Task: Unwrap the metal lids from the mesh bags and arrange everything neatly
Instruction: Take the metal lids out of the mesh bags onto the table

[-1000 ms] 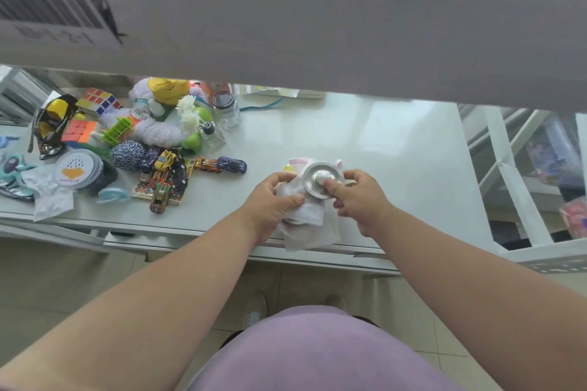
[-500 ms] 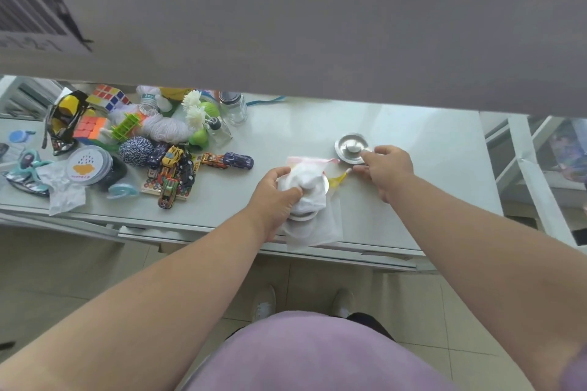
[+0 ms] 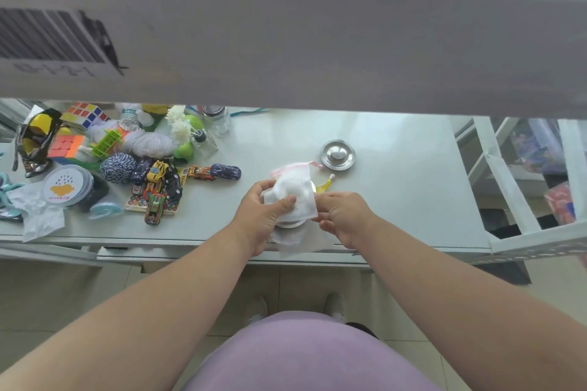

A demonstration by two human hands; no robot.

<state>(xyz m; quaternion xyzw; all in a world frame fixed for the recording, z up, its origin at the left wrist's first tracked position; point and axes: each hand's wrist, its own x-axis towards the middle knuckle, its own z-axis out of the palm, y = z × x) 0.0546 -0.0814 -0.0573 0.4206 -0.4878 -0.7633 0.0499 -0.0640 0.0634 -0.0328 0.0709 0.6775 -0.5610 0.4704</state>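
We see one bare metal lid (image 3: pixel 337 154) lying flat on the white table (image 3: pixel 397 187), knob up, well clear of both hands. Just nearer to us, a white mesh bag (image 3: pixel 293 190) with a pink drawstring edge is held above the table's front edge, bulging around something round; a sliver of metal rim shows at its right side, so we take it for a second lid still wrapped. Under the bag a round white edge and another limp piece of white mesh (image 3: pixel 290 240) hang over the table's front.

Our left hand (image 3: pixel 259 216) is clamped on the bag's left side, thumb pressed across the front of the mesh. Our right hand (image 3: pixel 344 219) pinches the bag's lower right corner between thumb and fingertips. The two hands sit close together, joined only by the bag.

A small yellow piece with a white tip (image 3: pixel 324 186) lies on the table just beside the bag's right edge, between it and the bare lid.

Farther left, well apart from the bag, a cluttered heap covers the table: toy cars (image 3: pixel 158 187), balls of yarn (image 3: pixel 118 167), two colour cubes (image 3: pixel 83 113), a small glass jar (image 3: pixel 219 120), a round tin (image 3: pixel 65 187) and dark goggles (image 3: pixel 35 136). A broad grey shelf edge (image 3: pixel 317 41) spans the top of the view.
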